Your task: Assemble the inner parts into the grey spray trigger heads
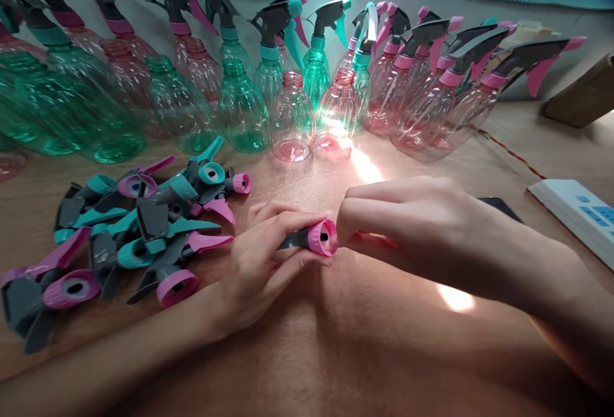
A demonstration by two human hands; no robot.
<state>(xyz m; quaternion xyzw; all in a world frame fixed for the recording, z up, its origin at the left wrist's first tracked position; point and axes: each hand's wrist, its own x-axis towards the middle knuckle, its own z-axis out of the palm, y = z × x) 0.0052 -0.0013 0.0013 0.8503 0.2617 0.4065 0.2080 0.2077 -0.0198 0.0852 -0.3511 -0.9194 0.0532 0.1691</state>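
Observation:
My left hand (261, 257) is wrapped around a spray trigger head (322, 236) with a grey body and a pink collar. The collar's open underside faces right, showing a dark hole in its middle. My right hand (398, 225) is just right of the collar, its fingers curled together close to the opening; whatever they hold, if anything, is hidden. To the left lies a pile of loose spray trigger heads (148, 225) in grey with teal or pink parts.
Uncapped green bottles (243, 113) and clear pink bottles (291, 119) stand behind my hands. Several bottles with sprayers fitted (412, 84) line the wall. At right are a white power strip (575, 212), a twisted wire (513, 151), a dark flat object (501, 207) and a brown box (580, 94).

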